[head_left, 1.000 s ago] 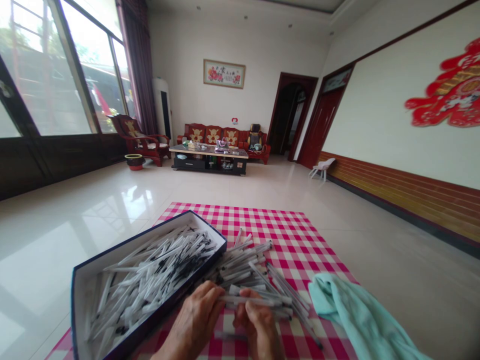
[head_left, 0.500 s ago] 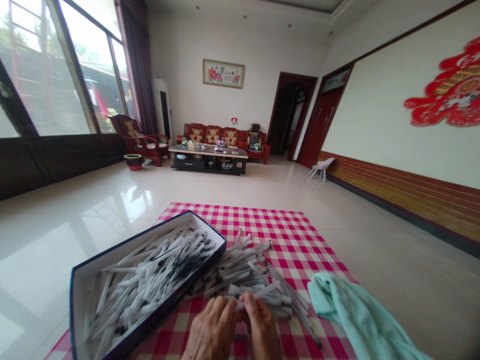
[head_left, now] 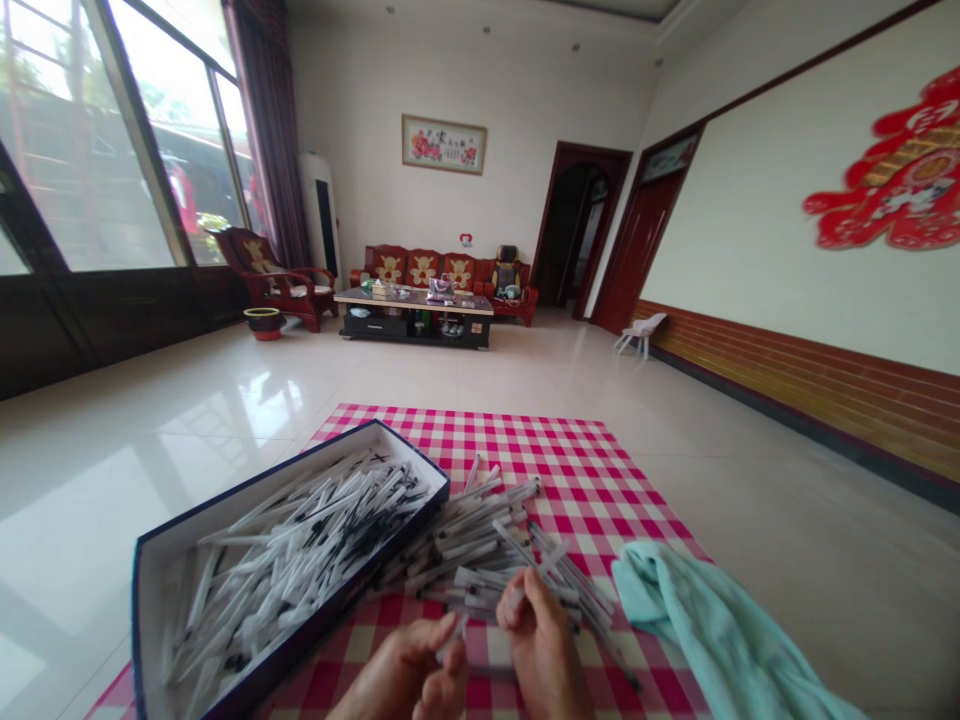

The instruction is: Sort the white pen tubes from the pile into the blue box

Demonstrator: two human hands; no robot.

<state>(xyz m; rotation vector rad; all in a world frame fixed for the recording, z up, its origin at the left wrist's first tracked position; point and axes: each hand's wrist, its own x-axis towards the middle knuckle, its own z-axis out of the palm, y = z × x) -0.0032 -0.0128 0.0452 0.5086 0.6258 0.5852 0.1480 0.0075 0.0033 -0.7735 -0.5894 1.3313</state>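
As the pile of thin white pens [head_left: 480,535] lies on a pink checked cloth [head_left: 480,440], the right hand [head_left: 544,640] pinches one pen [head_left: 547,565] just above it; the left hand [head_left: 401,675] closes narrow on a white piece [head_left: 451,640]; a dark blue box [head_left: 337,600] full of more pens [head_left: 292,570] sits just beside the pile; a soft green towel [head_left: 697,620] lies near the right hand.

No writing can be read: the framed picture [head_left: 443,145] on the wall [head_left: 352,150] bears dark characters [head_left: 441,133], too small and blurred to make out
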